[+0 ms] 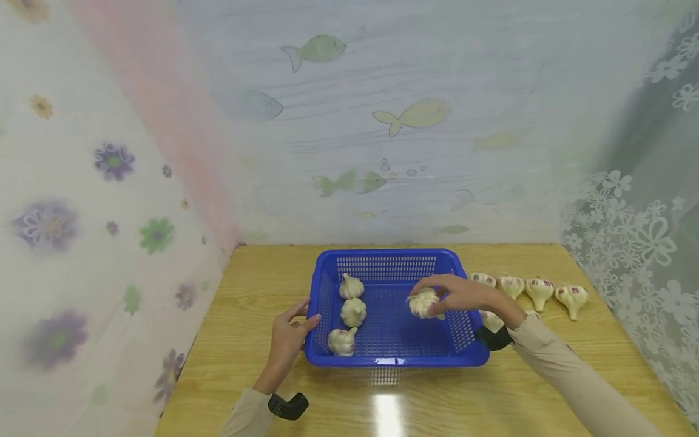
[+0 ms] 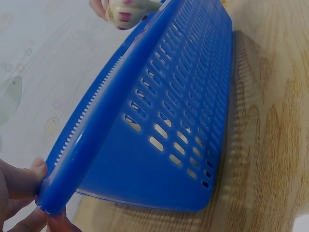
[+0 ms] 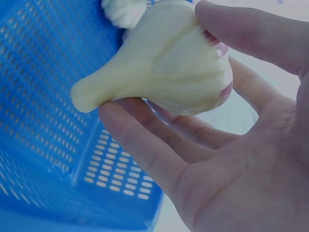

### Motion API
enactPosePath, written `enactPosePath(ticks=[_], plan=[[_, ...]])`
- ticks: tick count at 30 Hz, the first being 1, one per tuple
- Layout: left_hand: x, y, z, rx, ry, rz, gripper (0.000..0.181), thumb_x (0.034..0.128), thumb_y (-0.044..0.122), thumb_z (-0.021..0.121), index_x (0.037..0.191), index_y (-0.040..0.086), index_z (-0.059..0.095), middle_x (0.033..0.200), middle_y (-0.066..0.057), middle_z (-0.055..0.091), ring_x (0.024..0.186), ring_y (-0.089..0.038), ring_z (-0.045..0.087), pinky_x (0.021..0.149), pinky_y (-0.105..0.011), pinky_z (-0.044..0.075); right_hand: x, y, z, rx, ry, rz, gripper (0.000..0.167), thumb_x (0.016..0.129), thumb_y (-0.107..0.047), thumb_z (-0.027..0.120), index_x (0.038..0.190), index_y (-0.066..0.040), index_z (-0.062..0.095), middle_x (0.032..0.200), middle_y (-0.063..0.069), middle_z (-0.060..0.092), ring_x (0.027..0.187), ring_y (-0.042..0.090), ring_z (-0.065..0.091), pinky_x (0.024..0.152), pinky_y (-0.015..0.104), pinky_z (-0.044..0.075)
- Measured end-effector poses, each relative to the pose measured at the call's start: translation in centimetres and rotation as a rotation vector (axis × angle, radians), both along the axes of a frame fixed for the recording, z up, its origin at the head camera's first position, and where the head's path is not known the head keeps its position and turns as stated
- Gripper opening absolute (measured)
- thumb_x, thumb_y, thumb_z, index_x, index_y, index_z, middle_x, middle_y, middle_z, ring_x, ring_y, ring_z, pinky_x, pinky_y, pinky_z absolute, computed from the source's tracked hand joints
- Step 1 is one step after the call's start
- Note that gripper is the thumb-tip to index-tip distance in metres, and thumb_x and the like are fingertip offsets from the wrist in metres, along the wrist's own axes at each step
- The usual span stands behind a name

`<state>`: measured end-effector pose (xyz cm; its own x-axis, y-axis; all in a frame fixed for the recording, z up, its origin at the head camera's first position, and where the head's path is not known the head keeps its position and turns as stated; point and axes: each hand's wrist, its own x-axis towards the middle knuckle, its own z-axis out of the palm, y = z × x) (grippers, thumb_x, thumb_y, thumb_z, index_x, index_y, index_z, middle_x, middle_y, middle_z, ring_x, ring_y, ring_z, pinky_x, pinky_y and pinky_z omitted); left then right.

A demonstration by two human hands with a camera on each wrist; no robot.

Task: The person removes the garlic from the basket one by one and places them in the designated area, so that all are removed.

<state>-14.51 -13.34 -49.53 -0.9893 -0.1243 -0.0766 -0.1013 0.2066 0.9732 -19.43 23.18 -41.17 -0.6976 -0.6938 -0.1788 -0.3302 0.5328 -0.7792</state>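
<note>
Right grip (image 1: 461, 292): thumb and fingers pinching one garlic bulb (image 1: 423, 302), raised above the basket (image 1: 389, 250). Right wrist view: stem pointing away from the palm, purple-marked base nearer it. Left grip (image 1: 289, 331): pinching the basket's rim at its left side. Between the two grips, three bulbs (image 1: 354, 312) lined up inside the basket, near its left wall, well apart from the held one. Right of the right grip, on the bench (image 1: 256, 291): four bulbs (image 1: 539, 292) in a row; another bulb (image 1: 492, 321) close by, partly hidden by the right wrist.
</note>
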Motion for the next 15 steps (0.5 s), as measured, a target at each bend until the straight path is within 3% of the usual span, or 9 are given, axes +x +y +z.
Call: enactPosePath(ticks=[9,15], plan=[[0.0,0.0,-0.2,0.008,-0.015,0.002,0.05,0.084,0.012,0.072,0.132,0.012,0.057,0.108,-0.015,0.06,0.056,-0.014,0.055,0.043,-0.027,0.048,-0.3,1.4,-0.1,0.024,-0.002,-0.023,0.041,0.089,-0.026,0.066,0.128,-0.016,0.057,0.132,0.005,0.051,0.114,0.029,0.052,0.093,0.053,0.041],[-0.1,-0.1,-0.1,-0.001,-0.01,0.0,0.05,0.0841,0.013,0.073,0.132,0.013,0.057,0.107,-0.014,0.06,0.055,-0.014,0.054,0.043,-0.026,0.048,-0.1,2.0,0.3,0.044,0.026,-0.041,0.04,0.088,-0.026,0.067,0.126,-0.018,0.057,0.13,0.005,0.051,0.111,0.027,0.052,0.089,0.049,0.043]])
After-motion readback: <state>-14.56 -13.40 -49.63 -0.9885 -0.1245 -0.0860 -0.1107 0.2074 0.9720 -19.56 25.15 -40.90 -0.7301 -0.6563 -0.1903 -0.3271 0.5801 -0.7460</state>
